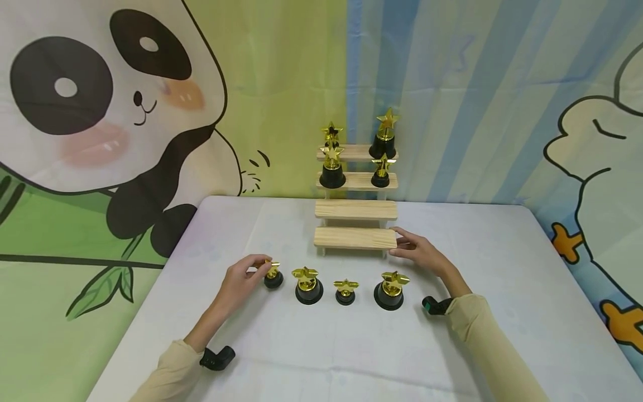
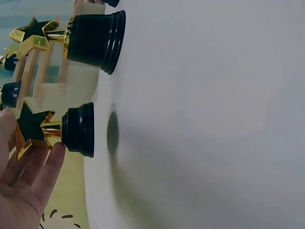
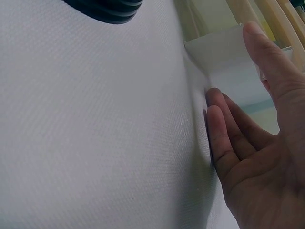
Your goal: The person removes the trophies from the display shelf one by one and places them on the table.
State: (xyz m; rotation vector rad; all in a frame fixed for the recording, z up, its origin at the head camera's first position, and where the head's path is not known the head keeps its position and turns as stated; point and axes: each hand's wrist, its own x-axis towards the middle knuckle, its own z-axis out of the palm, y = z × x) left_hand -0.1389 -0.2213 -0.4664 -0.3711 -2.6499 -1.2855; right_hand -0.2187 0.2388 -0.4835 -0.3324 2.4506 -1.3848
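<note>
My left hand (image 1: 240,283) pinches a small gold star trophy (image 2: 78,129) by its star. In the left wrist view the trophy's black base is just off the white table, with a shadow beside it. To its right stand a larger star trophy (image 1: 308,290), a small one (image 1: 345,296) and another large one (image 1: 389,296) in a row. At the right end of a tiered wooden stand's lowest step (image 1: 355,238), my right hand (image 1: 424,255) has its fingers extended. Its thumb (image 3: 269,55) is up beside the stand, and the other fingertips are low near the tabletop.
Two star trophies stand on the stand's top step (image 1: 358,152) and two on the step below (image 1: 358,181). The lower two steps are bare wood. Behind the table (image 1: 301,357) hangs a printed cloth (image 1: 291,84) with a panda. Each wrist wears a black camera.
</note>
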